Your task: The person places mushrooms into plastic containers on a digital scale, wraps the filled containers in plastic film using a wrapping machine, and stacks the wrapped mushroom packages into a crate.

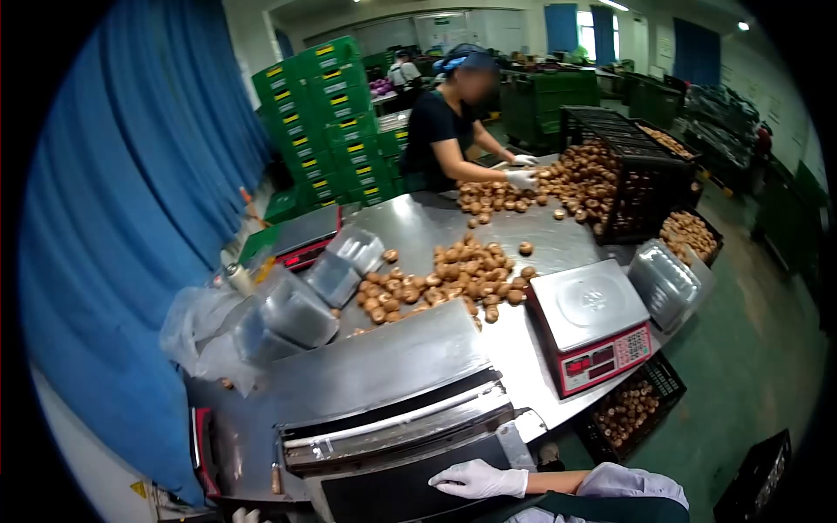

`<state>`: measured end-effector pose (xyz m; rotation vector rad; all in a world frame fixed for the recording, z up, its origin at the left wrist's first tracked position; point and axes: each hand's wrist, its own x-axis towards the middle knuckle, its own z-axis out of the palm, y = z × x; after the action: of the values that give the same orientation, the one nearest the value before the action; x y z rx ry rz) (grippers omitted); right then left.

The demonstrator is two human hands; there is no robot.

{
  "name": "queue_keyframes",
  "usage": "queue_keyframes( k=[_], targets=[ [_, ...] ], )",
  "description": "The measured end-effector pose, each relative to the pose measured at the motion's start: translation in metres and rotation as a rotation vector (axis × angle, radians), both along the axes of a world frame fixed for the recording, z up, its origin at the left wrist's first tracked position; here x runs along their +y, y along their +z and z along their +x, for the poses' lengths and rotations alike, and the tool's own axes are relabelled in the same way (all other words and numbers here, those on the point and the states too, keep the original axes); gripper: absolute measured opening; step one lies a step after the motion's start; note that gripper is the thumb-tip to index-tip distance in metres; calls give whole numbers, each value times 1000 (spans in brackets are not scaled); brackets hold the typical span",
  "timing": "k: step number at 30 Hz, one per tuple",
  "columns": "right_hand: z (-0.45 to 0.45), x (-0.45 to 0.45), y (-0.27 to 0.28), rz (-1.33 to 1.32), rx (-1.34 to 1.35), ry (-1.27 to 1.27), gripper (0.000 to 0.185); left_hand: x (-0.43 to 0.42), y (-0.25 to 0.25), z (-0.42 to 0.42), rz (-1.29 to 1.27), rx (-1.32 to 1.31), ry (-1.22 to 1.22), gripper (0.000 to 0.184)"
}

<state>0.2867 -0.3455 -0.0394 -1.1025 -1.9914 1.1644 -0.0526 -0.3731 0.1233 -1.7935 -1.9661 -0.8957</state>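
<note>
My right hand (479,479), in a white glove, lies on the black plate (392,488) at the near edge of a metal wrapping machine (401,431). Its fingers are stretched out and nothing shows in them. Of my left hand (248,516) only gloved fingertips show at the bottom edge, left of the black plate; whether they hold anything is hidden. A metal cover (384,357) and a pale roller bar lie beyond the plate. Past the machine, brown mushrooms (462,275) are heaped loose on the steel table (410,218).
A red-framed scale (593,314) stands right, another scale (301,240) at left. Clear plastic trays (301,305) are stacked on both sides. Opposite, a co-worker (445,122) in white gloves handles mushrooms beside a tipped black crate (628,174). Green crates (323,122) rise behind; a mushroom crate (628,414) sits below right.
</note>
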Motion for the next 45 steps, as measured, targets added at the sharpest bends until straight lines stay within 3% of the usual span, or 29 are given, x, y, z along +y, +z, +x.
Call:
queue_keyframes(
  k=[3,5,7,11,13,14,15,17,18,22,25,29,31,32,38,39,42,45],
  targets=[
    [59,-5,25,113,77,-243,25,46,-41,91,-166,-229,-404,20],
    [117,-12,52,-286,251,-485,19,53,-64,159,-268,-235,-625,20],
    [188,-16,46,136,46,-772,17,43,-80,224,-351,-315,-803,21],
    [344,-17,69,588,-391,-1108,17,20,-162,312,-494,-360,-909,21],
    [415,-17,78,682,-609,-1218,24,15,-164,346,-593,-346,-914,20],
    [446,-15,81,669,-702,-1245,26,19,-167,362,-451,-314,-989,21],
    [473,-15,79,651,-796,-1268,29,27,-142,375,-653,-431,-1033,27],
    [526,-19,53,415,-929,-1293,29,36,-129,397,-723,-386,-970,22],
    [544,-17,45,105,-973,-1279,26,40,-123,407,-690,-355,-952,22],
    [573,-19,33,128,-820,-1247,14,50,-121,432,-672,-338,-875,23],
    [582,-19,39,27,-298,-1261,17,46,-117,452,-568,-378,-818,21],
    [601,-21,26,117,-445,-1199,19,42,-129,469,-513,-463,-745,19],
    [606,-17,27,-53,-425,-1179,16,43,-130,476,-548,-541,-750,17],
    [602,-16,33,9,-510,-1145,15,43,-131,477,-544,-545,-743,17],
    [618,-16,17,11,-392,-1138,14,71,-160,478,-593,-618,-640,16],
    [619,-17,18,-40,-339,-1166,13,78,-166,480,-551,-665,-583,18],
    [602,-16,38,231,-487,-1277,11,106,-201,478,-474,-933,-409,19],
    [564,-8,93,595,-415,-1260,3,135,-227,467,-604,-1693,-354,27]
  ],
)
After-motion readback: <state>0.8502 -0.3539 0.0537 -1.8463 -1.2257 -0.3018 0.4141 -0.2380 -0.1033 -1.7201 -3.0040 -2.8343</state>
